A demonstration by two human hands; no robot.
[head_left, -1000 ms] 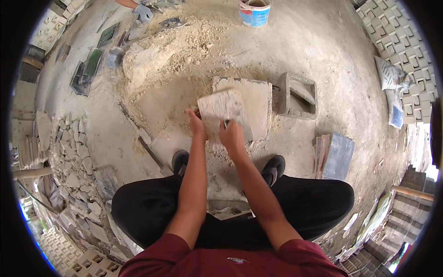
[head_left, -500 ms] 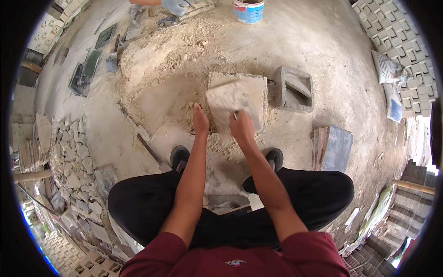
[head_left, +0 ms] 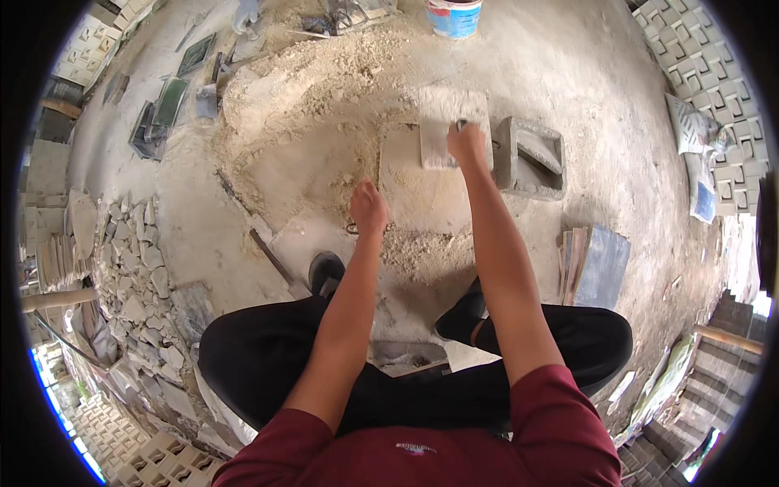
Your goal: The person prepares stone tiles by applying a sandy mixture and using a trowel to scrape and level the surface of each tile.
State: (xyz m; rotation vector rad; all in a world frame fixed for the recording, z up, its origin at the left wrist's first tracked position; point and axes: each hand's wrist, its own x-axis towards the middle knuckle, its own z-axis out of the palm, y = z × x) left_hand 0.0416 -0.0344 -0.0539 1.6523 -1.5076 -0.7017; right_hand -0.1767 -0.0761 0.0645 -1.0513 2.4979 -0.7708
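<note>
1) My R hand [head_left: 466, 146] is clenched round the dark handle [head_left: 462, 124] of a flat rectangular float [head_left: 432, 134]; the float is over the far R part of a square slab of pale mix [head_left: 423, 197], on the floor [head_left: 604, 105] in front of me
2) My L hand [head_left: 370, 209] is at the slab's L edge, fingers partly curled, by a small wire loop [head_left: 352, 229]; can't tell if it grips the loop, steadies the edge or just rests there
3) To do it well, I'd say: float near flat, leading edge a touch up so it won't dig in; even pressure, overlapping passes, esp. corners & edges
4) L hand should brace w/o tugging the loop, fingers clear of the float's path
5) Excess is best pushed off toward the loose crumbs [head_left: 418, 253] along the near edge, not dragged back over smooth areas; mind the concrete box [head_left: 505, 162] just R of the slab, easy to knock
6) Hidden: the slab's far R corner, under the float; float's blurred, so can't judge contact w/ the mix; handle's mostly inside my fist; no clear view of any mould frame
7) Bucket [head_left: 454, 20] is cut off at the top edge, contents unseen; greyish shape [head_left: 246, 16] top L is too blurred to ID
</note>
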